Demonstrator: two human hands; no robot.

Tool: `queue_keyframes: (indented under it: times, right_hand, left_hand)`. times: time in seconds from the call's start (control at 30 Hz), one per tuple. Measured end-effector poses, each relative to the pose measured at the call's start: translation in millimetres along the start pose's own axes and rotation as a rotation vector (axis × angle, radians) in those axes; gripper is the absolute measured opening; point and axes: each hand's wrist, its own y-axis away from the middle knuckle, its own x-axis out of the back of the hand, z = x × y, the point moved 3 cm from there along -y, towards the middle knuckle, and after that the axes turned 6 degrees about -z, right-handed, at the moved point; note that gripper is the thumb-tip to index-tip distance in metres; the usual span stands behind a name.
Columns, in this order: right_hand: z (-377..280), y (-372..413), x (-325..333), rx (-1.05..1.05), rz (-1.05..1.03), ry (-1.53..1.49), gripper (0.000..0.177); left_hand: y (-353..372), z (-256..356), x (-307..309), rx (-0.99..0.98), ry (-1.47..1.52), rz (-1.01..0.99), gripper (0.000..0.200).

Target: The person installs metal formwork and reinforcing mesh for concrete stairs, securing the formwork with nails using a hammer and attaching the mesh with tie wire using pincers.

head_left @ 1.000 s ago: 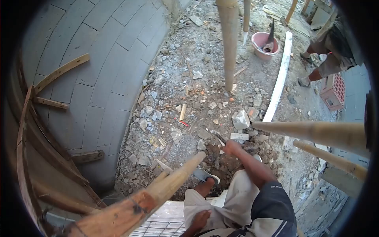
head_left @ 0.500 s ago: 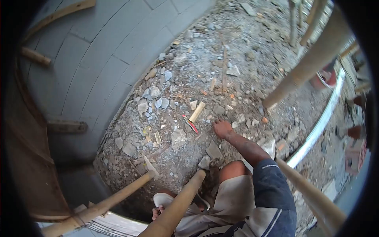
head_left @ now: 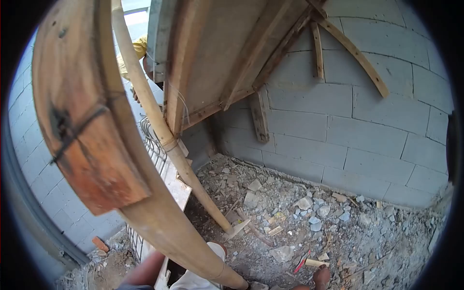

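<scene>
My right hand (head_left: pixel 321 277) is low in the view, close to the ground, its back towards me and its fingers bunched and mostly hidden. Just beyond it lies a short pale wooden piece (head_left: pixel 315 263) with a narrow red strip (head_left: pixel 301 261) at its left end. Whether the fingers touch the wood, I cannot make out. My left forearm (head_left: pixel 147 268) enters at the bottom and passes behind a thick bamboo pole (head_left: pixel 174 241), which hides the left hand. A reddish wooden board (head_left: pixel 96 159) is tied against that pole near my head.
A second bamboo pole (head_left: pixel 193 181) slants down to the rubble (head_left: pixel 338 232). Wooden formwork (head_left: pixel 217 53) overhangs at the top, beside a grey block wall (head_left: pixel 333 130). Wire mesh (head_left: pixel 155 145) stands at the left. A person's yellow sleeve (head_left: pixel 139 47) shows behind the pole.
My view has swung left and up, bringing the formwork and the tied board into sight. My right hand is nearer the pale wooden piece. My left hand has gone out of sight.
</scene>
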Motion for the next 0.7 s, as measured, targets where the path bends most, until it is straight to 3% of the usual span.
queue_keyframes:
  times: [0.07,0.13,0.17,0.2,0.23,0.27,0.33,0.47,0.6,0.67,0.7]
  right_hand:
    - [-25,16,34,0.128,0.216,-0.243,0.023]
    - [-70,11,69,0.401,0.375,-0.121,0.022]
    - [-98,17,93,0.367,0.348,-0.339,0.021]
    - [-135,30,117,0.417,0.578,-0.616,0.025]
    - [-162,35,151,0.503,0.295,-0.562,0.031]
    - [-200,53,186,0.582,0.315,-0.617,0.031]
    - [-273,101,252,0.806,0.358,-0.921,0.027]
    - [-370,152,326,1.191,0.43,-1.027,0.024]
    - [-429,193,394,1.496,0.828,-0.795,0.022]
    - [-466,212,434,1.654,0.994,-0.755,0.015]
    - [-486,225,457,1.688,1.187,-0.64,0.013]
  left_hand:
    - [-75,31,44,-0.219,-0.115,0.273,0.046]
    - [-156,64,79,-0.39,-0.229,0.465,0.054]
    - [-194,78,91,-0.437,-0.285,0.525,0.058]
    - [-230,91,99,-0.482,-0.331,0.557,0.062]
    - [-257,105,103,-0.476,-0.414,0.518,0.092]
    - [-282,114,102,-0.613,-0.427,0.592,0.101]
    - [-312,133,106,-0.527,-0.561,0.482,0.11]
    - [-338,150,92,-0.43,-0.593,0.268,0.105]
    - [-333,155,85,-0.415,-0.355,0.193,0.095]
    - [-337,150,88,-0.417,-0.388,0.185,0.095]
    - [-341,149,89,-0.428,-0.418,0.175,0.094]
